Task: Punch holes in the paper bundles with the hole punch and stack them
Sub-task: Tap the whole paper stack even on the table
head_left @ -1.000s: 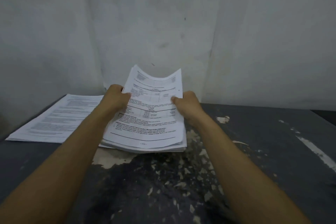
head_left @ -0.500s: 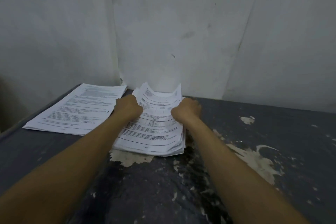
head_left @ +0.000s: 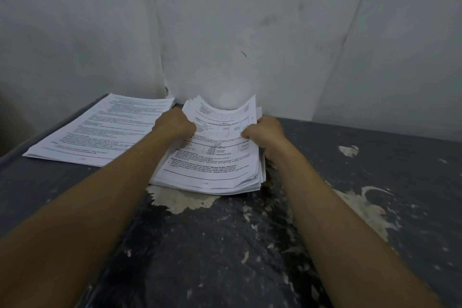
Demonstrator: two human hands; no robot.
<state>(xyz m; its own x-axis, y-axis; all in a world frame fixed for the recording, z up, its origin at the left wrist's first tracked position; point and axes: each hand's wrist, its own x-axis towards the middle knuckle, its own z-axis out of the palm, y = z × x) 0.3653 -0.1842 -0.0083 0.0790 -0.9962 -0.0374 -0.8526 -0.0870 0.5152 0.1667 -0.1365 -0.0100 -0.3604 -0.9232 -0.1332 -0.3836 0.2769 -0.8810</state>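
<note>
Near edge: dark table (head_left: 225, 257) with flaking paint, bare pale patches, both forearms reaching out over it. Mid-table: paper bundle (head_left: 212, 157), printed sheets, near end lying on the table, far end lifted and bowed upward close to the wall (head_left: 250, 32). Left hand (head_left: 175, 124) grips the bundle's left edge, fingers curled round it; right hand (head_left: 265, 134) grips the right edge, thumb on top, fingers under. Both clenched on the paper, neither free. Near-right corner shows sheet edges fanned and misaligned, so the stack isn't squared. Handling judgement: thick bundle, moderately heavy for paper but floppy, it sags in the middle between the two grips as seen in the curl. Loose sheets slide on each other, so a one-handed pinch would likely let them splay. Best hold is as now, both long edges around mid-length, or tap the near edge on the table to square it before punching. Not fragile, though corners crease easily. Further left and back: second paper stack (head_left: 100, 130) lying flat, just beside the held bundle, left forearm crossing its near-right corner. No hole punch in view, can't tell where it is. Can't tell whether either pile has holes yet.
</note>
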